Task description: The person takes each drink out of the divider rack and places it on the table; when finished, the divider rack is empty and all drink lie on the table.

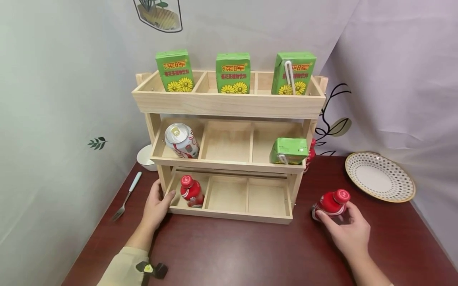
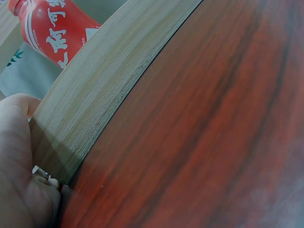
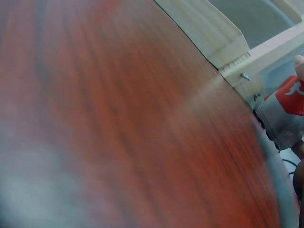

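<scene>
A three-tier wooden rack with divided compartments stands on the dark table. My left hand grips the left end of its bottom tier, thumb over the front corner. Right of the rack, my right hand holds a small red bottle between thumb and fingers, tilted, cap up. Another red bottle stands in the bottom left compartment. On the middle tier are a silver drink can at left and a green drink carton lying at right. Green cartons fill each top compartment.
A dotted plate lies at the right against the cloth wall. Behind the rack's right side a further red bottle shows partly. At the left are a white bowl and a fork with a pale handle.
</scene>
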Motion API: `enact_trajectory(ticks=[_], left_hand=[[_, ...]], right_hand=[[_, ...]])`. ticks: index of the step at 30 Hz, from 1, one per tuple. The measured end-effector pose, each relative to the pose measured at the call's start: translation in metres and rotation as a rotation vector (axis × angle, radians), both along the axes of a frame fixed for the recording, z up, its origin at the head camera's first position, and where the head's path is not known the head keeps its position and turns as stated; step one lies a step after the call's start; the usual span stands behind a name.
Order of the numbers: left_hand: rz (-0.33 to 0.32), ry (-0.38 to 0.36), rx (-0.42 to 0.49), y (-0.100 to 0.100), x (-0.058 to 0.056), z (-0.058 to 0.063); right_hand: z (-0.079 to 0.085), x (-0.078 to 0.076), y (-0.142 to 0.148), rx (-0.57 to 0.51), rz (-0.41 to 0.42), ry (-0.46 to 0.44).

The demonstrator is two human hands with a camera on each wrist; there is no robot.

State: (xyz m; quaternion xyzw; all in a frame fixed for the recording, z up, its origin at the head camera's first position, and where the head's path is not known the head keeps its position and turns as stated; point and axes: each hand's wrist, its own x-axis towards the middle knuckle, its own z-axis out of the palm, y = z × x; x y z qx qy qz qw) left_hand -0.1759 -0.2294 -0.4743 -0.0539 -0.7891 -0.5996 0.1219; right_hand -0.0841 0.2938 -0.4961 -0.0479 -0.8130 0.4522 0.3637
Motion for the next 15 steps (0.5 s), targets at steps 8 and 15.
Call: enact_trajectory(ticks=[8,15], left_hand=[[-0.012,-0.002,0.011,0.0,-0.001,0.0],[-0.001,-0.006,0.007,0.0,0.0,0.0]], right_hand=[[-0.004,-0.013,0.008,-0.027,-0.022,-0.004],[0.0,-0.022,0.01,-0.049,-0.02,-0.028]])
